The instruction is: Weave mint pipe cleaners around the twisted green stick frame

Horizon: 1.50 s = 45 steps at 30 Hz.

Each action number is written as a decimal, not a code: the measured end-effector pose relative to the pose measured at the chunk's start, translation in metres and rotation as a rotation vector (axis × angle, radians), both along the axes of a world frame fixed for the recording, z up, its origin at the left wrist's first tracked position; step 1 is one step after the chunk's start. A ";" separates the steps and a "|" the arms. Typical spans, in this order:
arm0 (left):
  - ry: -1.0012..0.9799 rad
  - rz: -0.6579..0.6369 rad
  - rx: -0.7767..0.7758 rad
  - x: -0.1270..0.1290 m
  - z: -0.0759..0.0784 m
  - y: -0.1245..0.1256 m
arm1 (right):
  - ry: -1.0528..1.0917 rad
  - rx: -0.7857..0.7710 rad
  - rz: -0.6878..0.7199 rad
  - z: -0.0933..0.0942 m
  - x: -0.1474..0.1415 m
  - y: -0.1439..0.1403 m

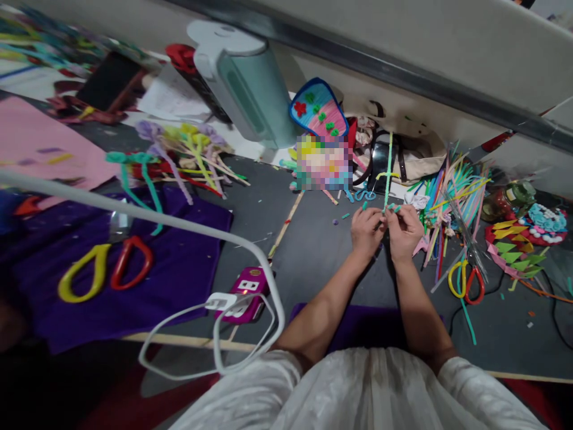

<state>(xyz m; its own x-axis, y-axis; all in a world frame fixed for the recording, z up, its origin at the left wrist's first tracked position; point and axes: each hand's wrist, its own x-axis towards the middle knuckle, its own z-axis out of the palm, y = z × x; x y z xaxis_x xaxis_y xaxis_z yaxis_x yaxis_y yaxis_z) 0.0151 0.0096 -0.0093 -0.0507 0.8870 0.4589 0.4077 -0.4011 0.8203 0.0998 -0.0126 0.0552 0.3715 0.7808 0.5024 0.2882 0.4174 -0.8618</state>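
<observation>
Both hands meet over the grey floor [313,251], right of centre. The left hand [367,230] and the right hand [404,230] touch at the fingertips, pinched narrow on the low end of a green stem [389,173]. The stem stands nearly upright from the fingers toward the far wall, with a short yellow piece crossing it partway up.

Containers are few. A tan bag [418,158] lies far, just behind the stem, dark straps over its front; its contents cannot be seen. To the far right a green jar [519,194] sits beside a red tray [541,230] that holds pale blue and white bits.

Right of the hands a loose heap of sticks [452,191] in many colours fans over the floor, and scissors [468,280] with yellow and red handles lie near it. Green triangles [510,251] lie in a row right of the scissors.

On the left a purple cloth [188,257] bears a second pair of scissors, out of focus. A white cable [179,224] runs across it to a plug in a pink power strip [246,295]. Far of the cloth lie stemmed flowers [188,149], and behind them stands a pale green appliance [246,83]. Small green scraps dot the floor by the hands.
</observation>
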 end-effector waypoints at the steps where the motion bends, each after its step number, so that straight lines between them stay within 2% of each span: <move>1: -0.002 0.011 0.001 0.000 0.000 0.000 | -0.011 0.004 0.006 0.000 -0.001 0.000; 8: 0.007 0.056 0.068 -0.004 -0.001 0.001 | -0.171 0.077 0.016 0.002 -0.012 -0.006; 14: 0.113 0.092 0.209 -0.011 -0.005 0.007 | -0.321 0.019 0.301 0.012 0.012 -0.002; 19: 0.166 0.092 0.236 -0.014 0.002 0.007 | -0.268 -0.062 0.123 0.008 0.042 0.011; 25: 0.172 0.027 0.253 -0.013 0.003 0.003 | -0.388 -0.132 0.134 -0.010 0.040 0.016; 30: 0.144 0.012 0.262 -0.010 -0.002 0.004 | -0.455 -0.104 0.247 -0.012 0.035 0.015; 32: 0.111 0.020 0.244 -0.008 -0.002 0.004 | -0.486 -0.095 0.216 -0.013 0.035 0.015; 35: 0.029 0.032 0.217 -0.006 0.000 0.004 | -0.535 -0.078 0.096 -0.017 0.032 0.016; 38: -0.069 0.078 0.203 -0.006 0.003 0.003 | -0.551 -0.074 0.009 -0.022 0.027 0.016; 41: -0.172 0.176 0.160 -0.008 0.002 0.004 | -0.480 -0.071 -0.013 -0.026 0.021 0.016; 45: -0.366 0.280 0.008 -0.008 -0.005 0.009 | -0.346 -0.069 -0.008 -0.034 0.014 0.016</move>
